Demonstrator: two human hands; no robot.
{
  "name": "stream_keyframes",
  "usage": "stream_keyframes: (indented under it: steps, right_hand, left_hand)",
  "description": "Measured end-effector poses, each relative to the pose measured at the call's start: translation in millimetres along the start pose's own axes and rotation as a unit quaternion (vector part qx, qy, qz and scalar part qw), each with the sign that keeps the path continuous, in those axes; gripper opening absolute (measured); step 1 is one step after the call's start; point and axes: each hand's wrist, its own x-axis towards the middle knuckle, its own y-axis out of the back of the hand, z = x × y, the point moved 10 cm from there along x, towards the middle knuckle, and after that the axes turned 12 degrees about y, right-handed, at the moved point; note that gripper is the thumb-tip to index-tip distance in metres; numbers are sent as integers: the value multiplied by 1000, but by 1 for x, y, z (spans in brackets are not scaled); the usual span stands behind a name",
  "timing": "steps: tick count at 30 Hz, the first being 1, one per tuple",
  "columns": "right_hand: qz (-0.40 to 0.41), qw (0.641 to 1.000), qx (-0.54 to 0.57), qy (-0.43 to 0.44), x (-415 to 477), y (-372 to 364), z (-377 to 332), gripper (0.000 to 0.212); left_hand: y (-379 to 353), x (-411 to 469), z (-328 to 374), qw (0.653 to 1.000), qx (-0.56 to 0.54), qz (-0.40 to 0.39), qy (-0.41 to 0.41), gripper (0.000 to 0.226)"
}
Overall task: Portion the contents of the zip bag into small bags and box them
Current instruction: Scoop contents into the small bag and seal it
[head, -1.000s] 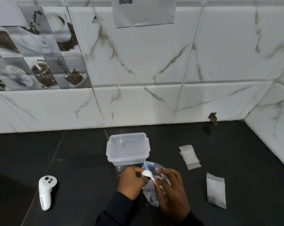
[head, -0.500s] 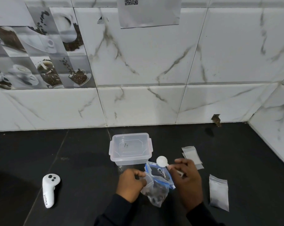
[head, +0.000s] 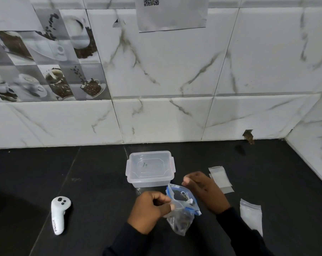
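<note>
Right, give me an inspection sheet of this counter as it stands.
Surface: black counter, dark tiles with a seam running through them.
Job's things: clear box with its lid on, behind the hands; zip bag with its mouth open and dark contents at the bottom; flat small bags stacked to the right of the box; one more small bag lying nearer, on the right.
Clutter: white controller on the left.
Hands: left hand pinches the zip bag's rim; right hand is over the bag's mouth, blurred, grip unclear.
Cables: nothing seen.
Surroundings: marble-look wall tiles, coffee picture tiles, QR-code sheet on the wall.
</note>
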Motion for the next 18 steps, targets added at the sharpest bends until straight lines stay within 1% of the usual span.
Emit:
stream_keyframes:
  steps: [1,2,4,5,6,8,9,10,13,16,18]
  right_hand:
    - [-19,998,55,18,-12,-3,-15,43]
    - [-53,995,76,24,-22,-11,-22,49]
    - [-102,993,56,26,-39,-23,-20,70]
    - [-98,994,38,28,-41,-24,-17,70]
    - [-79,996,35,30,-41,-20,-15,58]
    - [-24,997,65,29,-39,-4,-12,27]
    - [3,996,82,35,-38,7,-11,17]
    - [23,994,94,42,-37,17,-12,11]
    - [68,988,127,50,-37,42,-16,2]
    - [101,983,147,50,-38,64,-14,7]
    - [119,981,138,59,-38,79,-13,11]
  left_hand:
    - [0,1,1,1000,-8,-4,0,15]
    - [-1,2,2,1000,-11,-9,0,18]
    - [-6,4,10,1000,-4,-13,-11,19]
    - [-8,5,15,1000,0,-8,-21,19]
    - [-9,6,21,999,6,-1,-34,17]
    - [-16,8,36,998,24,8,-60,15]
    - [-22,9,45,997,32,6,-74,14]
    - [-25,10,52,995,37,8,-88,13]
    - [-33,10,77,992,21,8,-127,18]
    - [-48,10,92,990,2,-23,-140,28]
    - [-63,11,100,987,5,-52,-151,17]
